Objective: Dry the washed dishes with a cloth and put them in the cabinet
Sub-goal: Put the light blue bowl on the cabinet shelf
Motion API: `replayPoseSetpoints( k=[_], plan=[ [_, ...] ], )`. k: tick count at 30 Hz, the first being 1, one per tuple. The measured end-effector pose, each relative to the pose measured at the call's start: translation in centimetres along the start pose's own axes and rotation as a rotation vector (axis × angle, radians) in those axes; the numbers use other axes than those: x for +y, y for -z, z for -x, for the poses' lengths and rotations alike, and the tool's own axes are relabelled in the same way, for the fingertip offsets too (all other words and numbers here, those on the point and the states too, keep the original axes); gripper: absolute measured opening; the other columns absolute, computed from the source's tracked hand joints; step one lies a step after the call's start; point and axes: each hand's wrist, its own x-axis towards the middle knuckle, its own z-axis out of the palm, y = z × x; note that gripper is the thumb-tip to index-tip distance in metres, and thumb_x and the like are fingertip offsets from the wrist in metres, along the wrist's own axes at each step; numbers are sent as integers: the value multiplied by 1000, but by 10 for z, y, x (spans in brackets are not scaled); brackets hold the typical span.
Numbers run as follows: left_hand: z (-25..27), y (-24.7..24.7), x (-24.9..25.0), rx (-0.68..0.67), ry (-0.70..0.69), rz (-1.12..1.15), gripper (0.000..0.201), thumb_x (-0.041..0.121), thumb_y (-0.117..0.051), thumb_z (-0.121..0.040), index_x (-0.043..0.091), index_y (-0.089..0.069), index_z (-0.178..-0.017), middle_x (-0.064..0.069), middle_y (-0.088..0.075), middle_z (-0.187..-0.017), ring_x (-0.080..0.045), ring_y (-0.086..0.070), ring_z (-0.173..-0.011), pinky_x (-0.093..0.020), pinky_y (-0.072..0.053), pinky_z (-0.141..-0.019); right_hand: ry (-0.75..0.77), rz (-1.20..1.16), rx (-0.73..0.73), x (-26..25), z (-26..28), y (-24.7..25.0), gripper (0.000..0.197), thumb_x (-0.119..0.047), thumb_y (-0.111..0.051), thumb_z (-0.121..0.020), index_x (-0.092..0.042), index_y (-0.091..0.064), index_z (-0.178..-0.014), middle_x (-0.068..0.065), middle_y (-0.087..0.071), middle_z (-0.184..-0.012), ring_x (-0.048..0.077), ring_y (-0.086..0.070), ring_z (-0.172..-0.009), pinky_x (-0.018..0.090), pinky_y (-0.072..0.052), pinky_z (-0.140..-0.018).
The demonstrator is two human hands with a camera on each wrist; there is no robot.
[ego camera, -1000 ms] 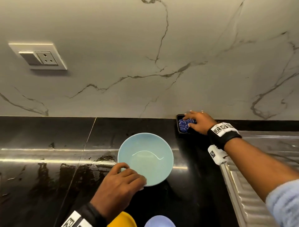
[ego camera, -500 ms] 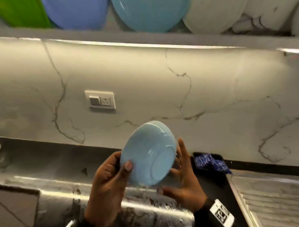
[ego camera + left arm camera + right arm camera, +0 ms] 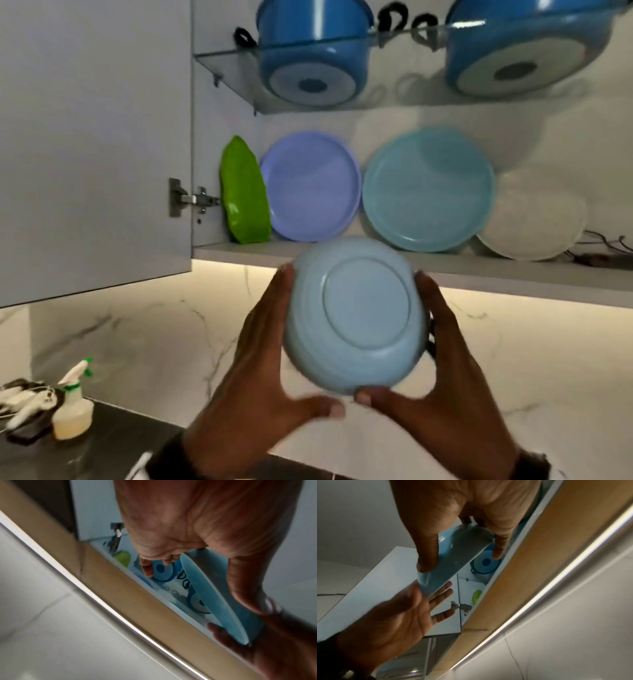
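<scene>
I hold a light blue bowl [image 3: 356, 318] up in front of the open cabinet, just below its lower shelf [image 3: 479, 270], with the bowl's base facing me. My left hand [image 3: 260, 359] grips its left side and my right hand [image 3: 445, 359] its right side, both thumbs on the underside. In the left wrist view the bowl's rim [image 3: 214, 601] runs between the thumb and fingers of my left hand [image 3: 171, 520]. The right wrist view has my right hand [image 3: 462, 507] pinching the bowl [image 3: 447, 563], with the left hand [image 3: 399, 612] against it. No cloth is in view.
On the lower shelf lean a green plate [image 3: 244, 192], a purple plate [image 3: 310, 186], a teal plate [image 3: 428, 190] and a white plate [image 3: 534, 216]. Two blue pots [image 3: 311, 51] sit on the glass shelf above. The cabinet door [image 3: 92, 137] stands open at left. A spray bottle [image 3: 73, 411] stands on the black counter.
My right hand left the blue cloth at the counter's back and joined the left on the bowl. The bowl rose from the counter, turned base toward me, up to the cabinet.
</scene>
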Motion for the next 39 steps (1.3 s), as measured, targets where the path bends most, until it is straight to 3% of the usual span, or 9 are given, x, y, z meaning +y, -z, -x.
replayPoseSetpoints(
  k=[2,5,11,18,22,26,30,33,39],
  plan=[
    [-19,11,-19,30,-2,-165,133,89,-70,-55,39,-6,-160,25,-17,-163,7,-15,-150,-13,-11,-119,86,102,25,-4,-31,-6,114,-69,-78,-60,-31,-23,-153,-20,-27,-158,2,-27,-146,34,-29,-118],
    [-64,24,-29,54,206,-327,133,97,-57,-44,44,-9,-156,26,-25,-159,5,-15,-150,-44,15,-122,-3,179,-51,-15,-85,-22,101,-79,-65,-59,-51,-21,-145,-32,-31,-147,-7,-30,-138,51,-25,-118],
    [-100,31,-67,15,288,-354,129,110,-17,-48,39,-19,-156,11,-32,-162,-3,-3,-155,-54,35,-109,-229,392,-280,11,-150,-48,109,-98,-30,-63,-37,-20,-153,-15,-44,-150,12,-37,-142,61,-7,-117],
    [-111,28,-96,35,286,-396,124,107,-2,-52,38,-33,-150,9,-41,-156,-11,-17,-154,-58,27,-114,-400,493,-432,4,-178,-61,95,-91,-33,-78,-36,-15,-154,-2,-47,-150,28,-40,-140,61,-3,-116],
    [-114,26,-108,34,327,-402,111,103,-13,-64,36,-34,-149,11,-44,-153,-11,-29,-148,-58,21,-117,-434,479,-483,-1,-186,-68,94,-81,-38,-85,-29,-9,-158,3,-33,-160,27,-33,-145,40,-16,-104],
    [-111,26,-110,185,147,-458,71,71,-36,-94,31,-38,-152,6,-44,-154,-17,-37,-146,-61,-1,-122,-452,632,-425,9,-194,-78,93,-83,-21,-86,-31,11,-157,8,-2,-167,33,-22,-150,66,5,-114],
    [-104,10,-96,9,-259,-713,64,69,-31,-99,41,-30,-157,5,-17,-169,-21,-16,-156,-56,-15,-123,-337,399,-157,13,-185,-66,72,-57,-43,-99,-24,-16,-158,5,-29,-162,31,-35,-144,57,-16,-119],
    [-111,-5,-94,-93,-206,-808,77,83,-27,-89,45,-29,-156,6,-16,-169,-21,-13,-156,-61,-13,-122,-277,271,-34,18,-165,-53,61,-50,-53,-96,-26,-36,-150,6,-53,-145,27,-42,-140,54,-23,-118],
    [-121,-10,-101,-129,-64,-893,97,93,-30,-69,44,-32,-152,8,-14,-169,-21,-12,-156,-61,-10,-123,-210,191,9,17,-121,-24,57,-48,-61,-94,-31,-41,-145,-11,-48,-147,14,-41,-139,51,-22,-120]
  ],
)
